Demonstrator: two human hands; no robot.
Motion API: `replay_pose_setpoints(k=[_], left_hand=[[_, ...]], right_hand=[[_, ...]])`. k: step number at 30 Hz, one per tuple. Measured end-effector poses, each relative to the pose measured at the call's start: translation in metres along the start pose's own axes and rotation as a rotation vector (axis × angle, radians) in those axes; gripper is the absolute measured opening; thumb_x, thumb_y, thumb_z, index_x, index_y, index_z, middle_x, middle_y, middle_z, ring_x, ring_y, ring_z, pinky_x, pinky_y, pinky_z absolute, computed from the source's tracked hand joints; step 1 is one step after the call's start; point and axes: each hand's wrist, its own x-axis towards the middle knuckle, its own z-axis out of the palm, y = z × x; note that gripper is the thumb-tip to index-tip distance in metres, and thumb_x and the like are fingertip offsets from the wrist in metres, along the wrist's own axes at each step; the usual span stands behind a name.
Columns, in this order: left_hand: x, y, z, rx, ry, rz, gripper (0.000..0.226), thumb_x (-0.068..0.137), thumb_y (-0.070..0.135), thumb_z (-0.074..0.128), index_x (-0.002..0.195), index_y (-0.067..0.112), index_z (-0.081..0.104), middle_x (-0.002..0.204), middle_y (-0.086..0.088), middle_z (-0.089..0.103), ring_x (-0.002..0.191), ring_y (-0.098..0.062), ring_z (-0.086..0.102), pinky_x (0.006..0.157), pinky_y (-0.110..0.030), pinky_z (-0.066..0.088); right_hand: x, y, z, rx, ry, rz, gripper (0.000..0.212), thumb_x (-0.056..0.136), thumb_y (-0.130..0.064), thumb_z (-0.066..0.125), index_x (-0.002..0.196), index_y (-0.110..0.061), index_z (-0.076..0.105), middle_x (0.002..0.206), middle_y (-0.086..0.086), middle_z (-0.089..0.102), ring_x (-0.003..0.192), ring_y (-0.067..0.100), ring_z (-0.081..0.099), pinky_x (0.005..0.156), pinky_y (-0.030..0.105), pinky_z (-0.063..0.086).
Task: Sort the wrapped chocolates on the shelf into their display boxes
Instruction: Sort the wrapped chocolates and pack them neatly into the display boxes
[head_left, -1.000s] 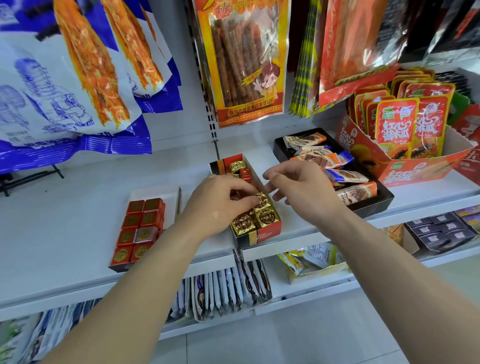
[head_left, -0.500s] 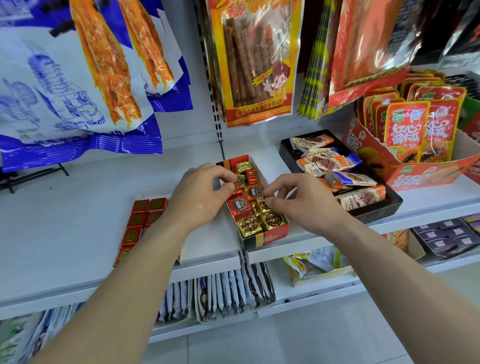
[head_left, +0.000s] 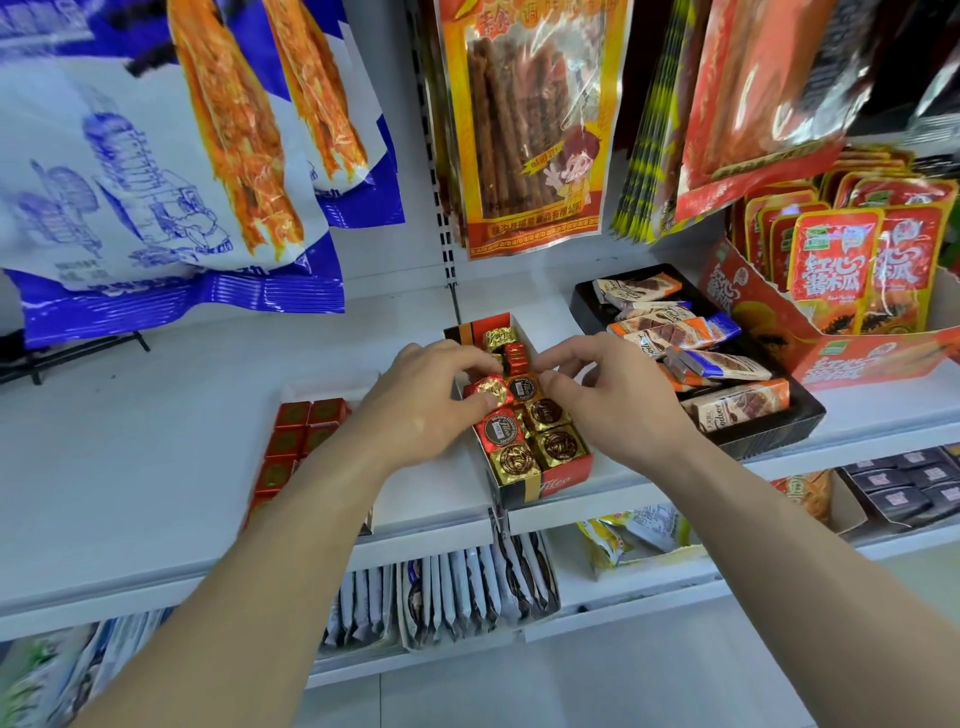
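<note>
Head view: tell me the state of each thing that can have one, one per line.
Left hand, pinching the red chocolate.
Right hand, fingers curled, grip unclear.
Display box, open-topped, gold and red chocolates mixed.
Black tray, open, wrapped bars loose inside.
Red squares at left, in rows, partly hidden.

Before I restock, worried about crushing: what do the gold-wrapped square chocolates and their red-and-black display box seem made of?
Gold-wrapped square chocolates: shiny crinkled metallic foil, judging by creases and glints. Red-and-black display box: probably printed cardboard; thin white inner walls, slightly glossy print.
</note>
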Motion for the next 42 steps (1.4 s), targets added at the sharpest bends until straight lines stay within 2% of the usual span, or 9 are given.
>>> replay_pose_setpoints(k=[3, 7, 12, 17, 20, 23, 27, 36, 42], left_hand=[[-0.002, 0.002, -0.004, -0.237, 0.130, 0.014, 0.018, 0.090, 0.021, 0.069, 0.107, 0.027, 0.067, 0.105, 0.013, 0.067, 0.073, 0.012, 0.053, 0.061, -0.005, 0.039], [-0.002, 0.004, -0.013, -0.471, 0.302, -0.023, 0.015, 0.088, 0.019, 0.071, 0.101, 0.027, 0.070, 0.096, 0.016, 0.070, 0.077, 0.012, 0.057, 0.062, -0.002, 0.040], [-0.001, 0.012, -0.010, -0.510, 0.296, 0.000, 0.015, 0.091, 0.024, 0.068, 0.106, 0.026, 0.071, 0.101, 0.016, 0.070, 0.091, 0.002, 0.063, 0.076, -0.015, 0.051], [0.004, -0.004, 0.003, 0.029, 0.199, -0.097, 0.017, 0.097, 0.036, 0.057, 0.112, 0.039, 0.065, 0.117, 0.015, 0.065, 0.111, -0.011, 0.055, 0.088, -0.037, 0.051], [0.007, 0.000, 0.007, 0.139, 0.151, -0.105, 0.019, 0.096, 0.037, 0.055, 0.113, 0.038, 0.063, 0.117, 0.015, 0.062, 0.109, -0.014, 0.054, 0.080, -0.035, 0.051], [0.009, 0.001, 0.004, 0.146, 0.176, -0.141, 0.011, 0.092, 0.042, 0.059, 0.101, 0.036, 0.062, 0.100, 0.013, 0.065, 0.092, -0.012, 0.058, 0.067, -0.030, 0.047], [0.008, 0.001, 0.002, 0.218, 0.091, -0.157, 0.020, 0.091, 0.050, 0.059, 0.106, 0.037, 0.058, 0.098, 0.017, 0.065, 0.091, -0.013, 0.060, 0.065, -0.029, 0.045], [0.009, 0.005, -0.002, -0.123, -0.053, -0.146, 0.035, 0.084, 0.034, 0.075, 0.116, 0.026, 0.065, 0.103, 0.008, 0.062, 0.096, -0.009, 0.059, 0.075, -0.024, 0.049], [0.003, 0.002, -0.017, -0.442, 0.213, -0.112, 0.021, 0.093, 0.025, 0.065, 0.114, 0.030, 0.064, 0.110, 0.011, 0.063, 0.096, -0.007, 0.059, 0.071, -0.021, 0.045]], right_hand=[[0.001, -0.003, -0.001, 0.010, 0.029, -0.018, 0.012, 0.094, -0.032, 0.062, 0.102, -0.036, 0.070, 0.099, -0.013, 0.062, 0.077, 0.001, 0.056, 0.061, 0.017, 0.037], [0.000, -0.016, -0.001, 0.137, -0.028, -0.039, 0.028, 0.094, -0.040, 0.060, 0.119, -0.033, 0.069, 0.103, -0.019, 0.068, 0.096, 0.005, 0.061, 0.077, 0.027, 0.051], [0.000, -0.023, 0.003, 0.233, -0.023, -0.045, 0.022, 0.092, -0.031, 0.067, 0.113, -0.028, 0.070, 0.086, -0.008, 0.074, 0.082, 0.005, 0.068, 0.072, 0.024, 0.053], [-0.001, -0.015, -0.006, 0.361, 0.093, 0.086, 0.007, 0.092, -0.027, 0.066, 0.097, -0.032, 0.067, 0.082, -0.004, 0.073, 0.081, 0.007, 0.069, 0.070, 0.024, 0.050], [-0.002, -0.014, -0.007, 0.370, 0.088, 0.094, 0.007, 0.092, -0.028, 0.067, 0.097, -0.032, 0.068, 0.081, -0.005, 0.073, 0.082, 0.007, 0.068, 0.070, 0.025, 0.050], [-0.002, -0.013, -0.008, 0.371, 0.082, 0.097, 0.007, 0.092, -0.027, 0.067, 0.096, -0.032, 0.068, 0.077, -0.007, 0.071, 0.077, 0.004, 0.066, 0.069, 0.026, 0.050], [-0.003, -0.008, -0.009, 0.359, 0.074, 0.109, 0.006, 0.092, -0.028, 0.066, 0.094, -0.033, 0.068, 0.076, -0.006, 0.070, 0.078, 0.010, 0.066, 0.074, 0.035, 0.053], [-0.006, -0.007, -0.011, 0.358, 0.035, 0.110, 0.011, 0.094, -0.024, 0.065, 0.105, -0.027, 0.066, 0.080, -0.004, 0.071, 0.071, 0.001, 0.065, 0.065, 0.021, 0.048], [-0.007, -0.009, -0.015, 0.441, -0.063, 0.046, 0.019, 0.095, -0.011, 0.063, 0.112, -0.018, 0.063, 0.089, 0.002, 0.075, 0.082, 0.007, 0.070, 0.067, 0.014, 0.050]])
